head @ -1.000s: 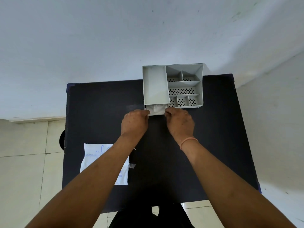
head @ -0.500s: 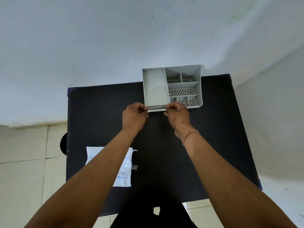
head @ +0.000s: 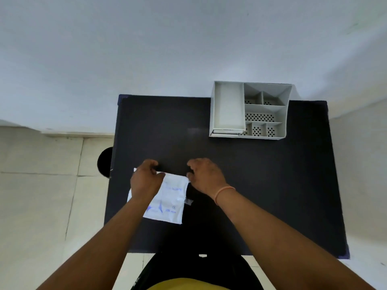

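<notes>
A white plastic pack of gloves (head: 170,197) with blue print lies on the black table (head: 251,185), near its front left. My left hand (head: 145,182) grips the pack's far edge at the left, thumb over the top. My right hand (head: 206,177) has curled fingers at the pack's far right corner and pinches it. A grey compartment organizer (head: 288,95) stands at the table's far edge, right of centre. Its low front drawer (head: 226,132) sits pushed in under the long left compartment.
A small grey strip (head: 188,201) lies on the table just right of the pack. A dark round object (head: 103,162) shows on the tiled floor beside the table's left edge. A white wall rises behind the table.
Both hands left the organizer's front drawer and came back toward me and left to the glove pack. The drawer, partly out with something white in it, now sits pushed in.
</notes>
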A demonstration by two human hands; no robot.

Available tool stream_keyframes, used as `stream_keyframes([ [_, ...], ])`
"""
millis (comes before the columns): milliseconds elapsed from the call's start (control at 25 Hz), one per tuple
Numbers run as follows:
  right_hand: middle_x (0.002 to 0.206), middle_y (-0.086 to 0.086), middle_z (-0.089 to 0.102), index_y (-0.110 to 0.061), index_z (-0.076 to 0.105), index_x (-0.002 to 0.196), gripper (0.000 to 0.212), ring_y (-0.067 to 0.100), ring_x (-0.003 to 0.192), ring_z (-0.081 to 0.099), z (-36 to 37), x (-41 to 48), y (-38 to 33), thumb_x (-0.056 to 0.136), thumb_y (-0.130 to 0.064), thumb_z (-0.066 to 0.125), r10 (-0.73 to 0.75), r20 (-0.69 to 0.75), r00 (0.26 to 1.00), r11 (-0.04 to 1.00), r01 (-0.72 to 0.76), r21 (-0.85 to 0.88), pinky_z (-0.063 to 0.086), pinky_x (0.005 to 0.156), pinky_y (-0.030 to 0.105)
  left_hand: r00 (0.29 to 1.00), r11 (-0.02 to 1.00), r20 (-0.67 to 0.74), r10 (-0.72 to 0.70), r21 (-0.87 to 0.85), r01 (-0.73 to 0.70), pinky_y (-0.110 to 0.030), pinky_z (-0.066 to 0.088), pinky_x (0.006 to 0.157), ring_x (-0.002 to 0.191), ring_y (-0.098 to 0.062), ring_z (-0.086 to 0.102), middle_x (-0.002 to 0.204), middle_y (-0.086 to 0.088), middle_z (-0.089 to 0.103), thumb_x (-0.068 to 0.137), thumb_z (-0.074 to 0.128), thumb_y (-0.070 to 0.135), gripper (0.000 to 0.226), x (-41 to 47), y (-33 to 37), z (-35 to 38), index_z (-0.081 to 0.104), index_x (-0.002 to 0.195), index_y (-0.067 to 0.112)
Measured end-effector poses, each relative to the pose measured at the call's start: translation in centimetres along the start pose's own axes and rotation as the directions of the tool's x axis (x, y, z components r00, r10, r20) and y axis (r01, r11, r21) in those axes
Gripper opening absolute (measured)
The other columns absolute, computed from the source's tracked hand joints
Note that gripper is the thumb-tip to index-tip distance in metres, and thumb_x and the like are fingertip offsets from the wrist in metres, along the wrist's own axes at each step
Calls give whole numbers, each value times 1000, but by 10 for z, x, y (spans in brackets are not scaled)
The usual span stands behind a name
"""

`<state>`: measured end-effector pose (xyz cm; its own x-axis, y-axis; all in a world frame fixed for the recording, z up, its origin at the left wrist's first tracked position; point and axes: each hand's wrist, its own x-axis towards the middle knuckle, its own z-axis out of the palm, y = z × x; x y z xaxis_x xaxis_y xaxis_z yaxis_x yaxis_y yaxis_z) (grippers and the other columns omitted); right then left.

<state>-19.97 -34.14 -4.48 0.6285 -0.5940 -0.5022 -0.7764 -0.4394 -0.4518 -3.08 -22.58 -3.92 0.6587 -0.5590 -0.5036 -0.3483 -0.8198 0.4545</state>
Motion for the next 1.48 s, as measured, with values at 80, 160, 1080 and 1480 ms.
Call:
stream_keyframes([
  [80,139,12,63,-15,59,140,51,34,129,59,14,15,-24,95,-38,66,-50,123,991,996,59,-73,50,107,46,996,997,46,-77,35,75,-37,54,88,101,-29,73,110,-7,77,87,85,27,45,-6,-28,-3,67,127,17],
  [160,143,13,57,-15,54,144,61,36,131,57,29,24,-42,92,-39,72,-56,196,979,980,92,-179,50,107,49,988,994,120,-102,39,98,-40,56,91,106,-29,72,121,-7,75,82,89,27,56,-13,-50,0,64,131,17],
  [1080,107,-5,81,-22,78,103,15,19,104,77,-136,-144,-40,99,-17,65,-101,-105,989,707,146,692,63,90,40,964,-126,265,-20,-957,260,-27,64,53,72,-24,81,93,-13,82,95,69,5,15,-208,37,-33,76,108,10],
  [1480,129,8,76,-23,74,130,37,31,121,72,-65,-194,-149,93,-22,78,-451,145,880,465,93,880,59,99,56,993,371,-45,-107,-929,-2,-28,63,57,77,-23,70,99,-18,70,100,68,20,5,-245,-14,-108,69,96,23],
])
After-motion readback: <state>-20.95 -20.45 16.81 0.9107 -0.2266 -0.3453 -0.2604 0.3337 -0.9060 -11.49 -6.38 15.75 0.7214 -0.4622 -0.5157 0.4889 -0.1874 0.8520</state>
